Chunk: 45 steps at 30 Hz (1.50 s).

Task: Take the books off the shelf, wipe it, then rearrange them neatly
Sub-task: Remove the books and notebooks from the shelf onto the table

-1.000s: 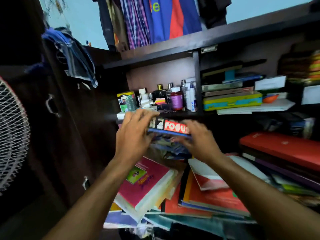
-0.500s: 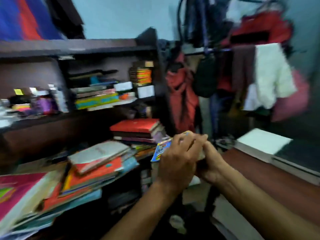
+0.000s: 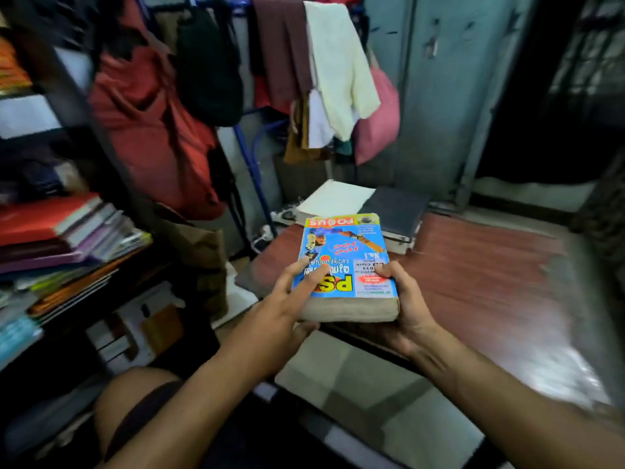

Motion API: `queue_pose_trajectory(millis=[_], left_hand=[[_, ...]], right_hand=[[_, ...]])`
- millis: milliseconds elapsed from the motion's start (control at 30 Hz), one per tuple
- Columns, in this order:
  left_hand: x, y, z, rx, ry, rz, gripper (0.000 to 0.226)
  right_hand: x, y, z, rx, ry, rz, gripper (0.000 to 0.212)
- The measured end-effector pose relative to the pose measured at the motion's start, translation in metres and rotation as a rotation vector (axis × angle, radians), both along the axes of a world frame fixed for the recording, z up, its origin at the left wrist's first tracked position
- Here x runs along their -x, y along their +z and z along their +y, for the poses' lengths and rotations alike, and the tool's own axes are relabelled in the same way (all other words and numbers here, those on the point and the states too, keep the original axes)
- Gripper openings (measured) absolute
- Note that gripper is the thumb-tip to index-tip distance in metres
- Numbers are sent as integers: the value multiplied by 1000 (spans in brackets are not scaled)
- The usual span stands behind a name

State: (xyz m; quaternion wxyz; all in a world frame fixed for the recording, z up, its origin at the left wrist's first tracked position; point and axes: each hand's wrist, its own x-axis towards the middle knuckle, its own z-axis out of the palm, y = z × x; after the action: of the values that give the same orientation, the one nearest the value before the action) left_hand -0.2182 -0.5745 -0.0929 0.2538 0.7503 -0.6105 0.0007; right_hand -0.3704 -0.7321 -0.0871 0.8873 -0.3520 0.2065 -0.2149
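The setting is a cramped room with a dark shelf unit (image 3: 84,137) on the left, hanging clothes (image 3: 331,62) behind, and a reddish-brown wooden table surface (image 3: 490,272) on the right.

Grip. Both hands hold one thick paperback book with a blue glossy cover (image 3: 345,265). The left hand (image 3: 287,309) lies at the book's near left corner: the fingers extend across the cover, nearly straight, and the thumb wraps beneath the page block. The right hand (image 3: 402,306) cups the near right corner: the thumb presses on the cover and the palm supports the book's underside. Both forearms reach forward from the lower frame edge and converge on the book.

Book position. The book is held roughly level above the table's near left edge, with the yellowed page block facing the camera. The cover print reads upside down from this view. Whether the far end touches the table cannot be determined.

Surroundings. Beyond the book, a white-covered book (image 3: 333,201) and a dark grey book (image 3: 395,211) lie side by side on the table. On the shelf unit, a stack of flat books topped by a red one (image 3: 50,228) rests unevenly.
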Motion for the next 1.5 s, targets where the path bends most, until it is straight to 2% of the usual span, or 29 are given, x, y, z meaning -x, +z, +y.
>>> queue_pose_trajectory(millis=[100,200,300,500,633,733,833,867,967,1033,1100,1133,1200,1267,1367,1433,1500], left_hand=[[6,-9,-27,-50,-87,100,114],[1,-14,-54,-236,-94,240,109],[4,-8,-89,-411,-155,197,101],[12,-9,-148,-410,-206,0,66],[5,4,-183,-435,-217,-22,66],[0,-9,-186,-531,-199,-3,63],[1,-31,-180,-531,-103,-146,47],[3,-35,-182,-520,-88,-186,44],[6,-29,-190,-516,-55,-249,40],[5,-28,-197,-554,-40,-258,42],[3,-24,-200,-601,-19,-266,49],[2,-22,-201,-611,-12,-264,52],[5,-21,-199,-613,-7,-268,48],[7,-21,-197,-587,-12,-281,42],[10,-19,-191,-569,-24,-280,40],[12,-17,-189,-566,-22,-279,40],[14,-14,-189,-558,-24,-286,40]], right_hand=[[33,-3,-22,-41,-135,-51,50],[54,-2,-51,29,-297,-82,61],[72,-5,-86,24,-398,-87,38],[74,-14,-156,40,-527,-65,40],[66,-39,-198,144,-584,137,63],[63,-52,-227,171,-615,325,40],[61,-63,-248,223,-692,436,13],[60,-66,-252,265,-710,459,10],[53,-73,-252,382,-765,508,16],[53,-77,-254,552,-855,636,20],[59,-77,-259,791,-945,881,42],[64,-76,-262,823,-972,931,58],[72,-71,-261,823,-885,899,77],[77,-65,-257,992,-602,859,83],[82,-68,-256,1262,-162,957,113],[84,-70,-256,1283,-128,965,119],[82,-73,-256,1295,-224,896,117]])
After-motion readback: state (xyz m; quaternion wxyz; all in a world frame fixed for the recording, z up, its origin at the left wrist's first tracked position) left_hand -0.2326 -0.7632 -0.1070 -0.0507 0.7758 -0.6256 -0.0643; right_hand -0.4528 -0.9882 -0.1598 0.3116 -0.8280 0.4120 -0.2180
